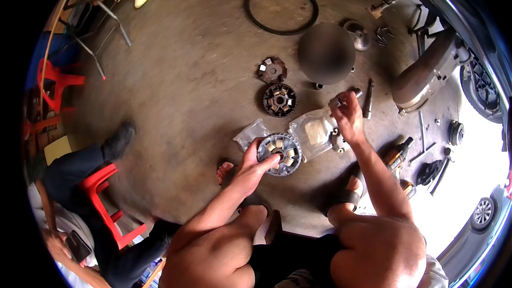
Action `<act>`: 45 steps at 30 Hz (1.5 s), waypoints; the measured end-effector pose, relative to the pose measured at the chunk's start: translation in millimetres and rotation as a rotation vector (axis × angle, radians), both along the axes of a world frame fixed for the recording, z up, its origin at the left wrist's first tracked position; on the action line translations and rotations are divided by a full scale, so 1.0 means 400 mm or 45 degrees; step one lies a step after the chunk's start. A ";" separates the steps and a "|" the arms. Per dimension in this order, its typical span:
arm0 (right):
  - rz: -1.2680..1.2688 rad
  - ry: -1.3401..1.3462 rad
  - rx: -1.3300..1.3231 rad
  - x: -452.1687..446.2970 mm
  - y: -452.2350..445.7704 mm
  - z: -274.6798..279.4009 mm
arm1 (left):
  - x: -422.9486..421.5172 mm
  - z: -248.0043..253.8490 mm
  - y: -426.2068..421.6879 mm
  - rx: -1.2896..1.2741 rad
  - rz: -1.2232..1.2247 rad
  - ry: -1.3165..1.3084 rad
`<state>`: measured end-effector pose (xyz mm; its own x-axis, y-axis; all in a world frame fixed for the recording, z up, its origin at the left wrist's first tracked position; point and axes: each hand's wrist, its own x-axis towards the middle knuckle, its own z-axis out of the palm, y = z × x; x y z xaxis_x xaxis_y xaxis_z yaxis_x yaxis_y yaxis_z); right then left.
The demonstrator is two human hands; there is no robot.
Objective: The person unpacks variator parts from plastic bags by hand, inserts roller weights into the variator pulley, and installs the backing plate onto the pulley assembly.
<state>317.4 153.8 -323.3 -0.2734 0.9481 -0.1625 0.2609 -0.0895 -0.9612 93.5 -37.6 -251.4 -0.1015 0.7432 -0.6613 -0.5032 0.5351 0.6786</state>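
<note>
Metal wheel (288, 154), just below frame centre: is clamped at its left edge by the left hand (248, 170). Small metal piece (338, 102), up and right of it: is pinched by the right hand (349, 117), long axis unclear.

Vehicle repair workshop, stained concrete floor (181, 85), 1 toothed belt (281, 32) (laid flat), scattered machine parts (288, 97), spoked wheel (482, 86)

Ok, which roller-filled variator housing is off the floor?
The silver-grey variator housing in the left hand; the darker housing lies on the floor beside the brown plate.
</note>
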 end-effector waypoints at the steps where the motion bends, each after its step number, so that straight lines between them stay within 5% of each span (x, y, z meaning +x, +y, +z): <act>1: 0.030 0.024 -0.060 0.003 -0.020 0.027 | 0.001 -0.002 0.003 0.004 0.001 -0.008; 8: 0.244 0.290 -0.238 0.012 -0.131 0.142 | 0.014 -0.008 0.015 0.090 -0.009 -0.021; 13: 0.503 0.087 0.019 -0.055 -0.162 0.267 | 0.027 -0.016 0.021 0.125 -0.017 -0.059; 15: 0.712 0.002 0.390 -0.078 -0.165 0.294 | 0.031 -0.011 0.028 0.135 -0.034 -0.053; 45: 0.814 -0.362 0.771 -0.079 -0.219 0.202 | 0.047 -0.013 0.023 0.094 -0.126 -0.128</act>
<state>285.9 66.2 -242.5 -0.7997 0.5758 0.1701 0.3211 0.6496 -0.6891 112.4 -28.3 -256.4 0.0384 0.7933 -0.6076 -0.5181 0.5357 0.6667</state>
